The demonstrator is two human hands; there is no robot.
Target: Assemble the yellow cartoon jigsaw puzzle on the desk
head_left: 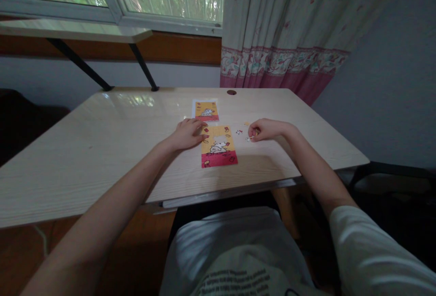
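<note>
Most of the jigsaw puzzle point(219, 147) is already joined on the wooden desk point(102, 150), but a gap is being left open near its top middle, and a few loose pieces point(240, 132) are lying just to its right. The puzzle's top left edge is being pressed by the left hand point(188, 134), fingers spread flat and holding nothing. A small piece point(250, 139) is being pinched by the right hand point(265, 129), and the reference picture point(205, 110) is being kept farther back.

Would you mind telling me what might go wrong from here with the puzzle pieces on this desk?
1. The right hand pinches at small loose pieces; a sweep of the wrist might scatter them.
2. The left hand rests on the edge of the part-built jigsaw; pressing or sliding may shift joined pieces apart.
3. The jigsaw lies fairly near the desk front edge, so a nudged piece could drop off.
</note>
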